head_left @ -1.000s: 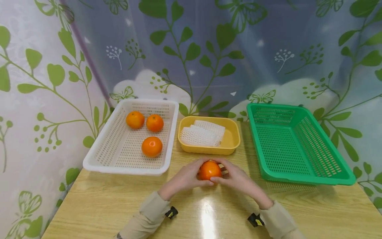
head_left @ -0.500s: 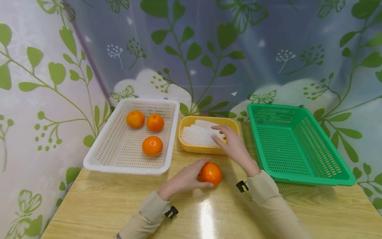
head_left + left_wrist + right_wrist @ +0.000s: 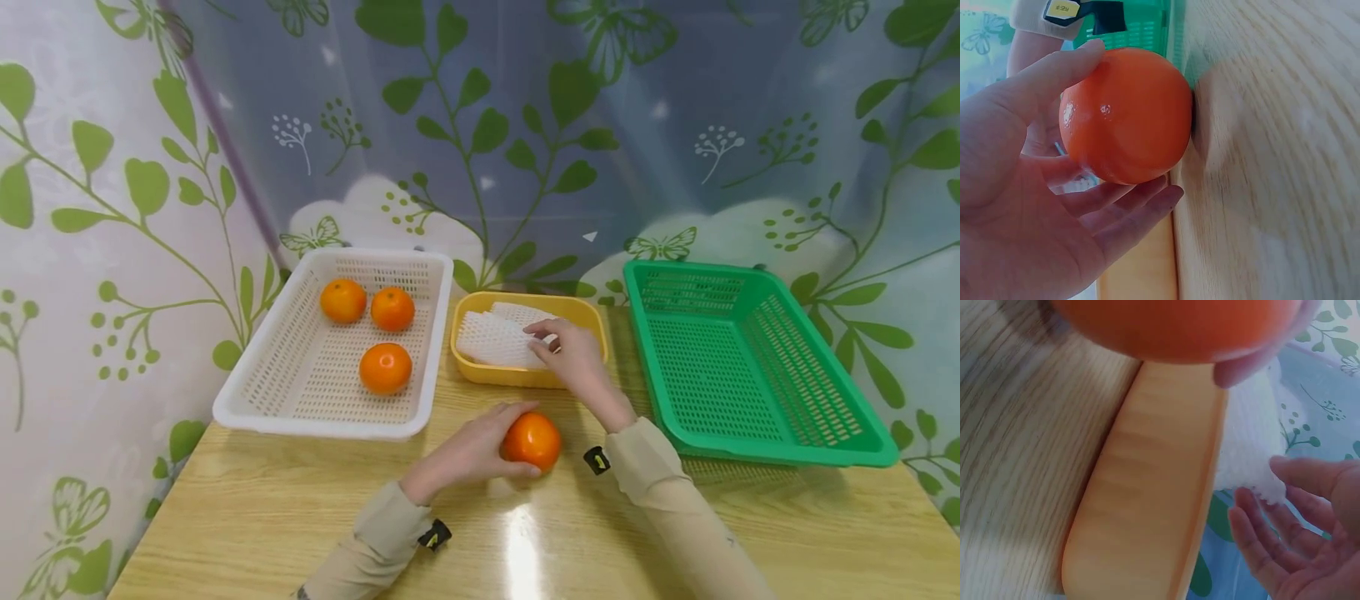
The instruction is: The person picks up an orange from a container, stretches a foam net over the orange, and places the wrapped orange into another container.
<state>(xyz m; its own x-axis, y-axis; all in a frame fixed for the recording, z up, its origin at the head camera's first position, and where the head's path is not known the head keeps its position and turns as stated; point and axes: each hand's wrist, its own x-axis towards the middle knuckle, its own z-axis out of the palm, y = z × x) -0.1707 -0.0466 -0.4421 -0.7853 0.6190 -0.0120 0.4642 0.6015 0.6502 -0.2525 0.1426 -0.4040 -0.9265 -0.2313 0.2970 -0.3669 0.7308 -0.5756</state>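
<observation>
My left hand (image 3: 472,446) holds an orange (image 3: 532,442) on the table in front of the yellow tray, its thumb on the near side and fingers round the far side. In the left wrist view the orange (image 3: 1129,115) looks smooth and shiny. Over the right part of the yellow tray (image 3: 517,377) is my right hand (image 3: 573,354), pinching the end of a white foam net (image 3: 495,337). The right wrist view shows the net (image 3: 1247,437) between thumb and fingers above the tray's rim. Another foam net (image 3: 517,312) lies behind it in the tray.
At the left stands a white basket (image 3: 322,427) with three oranges (image 3: 386,368) in it. A green basket (image 3: 780,454) stands at the right. A leaf-patterned curtain (image 3: 480,167) hangs behind the wooden table (image 3: 300,500).
My right hand has let go of the orange, moved up to the yellow tray and closed its fingers on the foam net's end. My left hand stays on the orange.
</observation>
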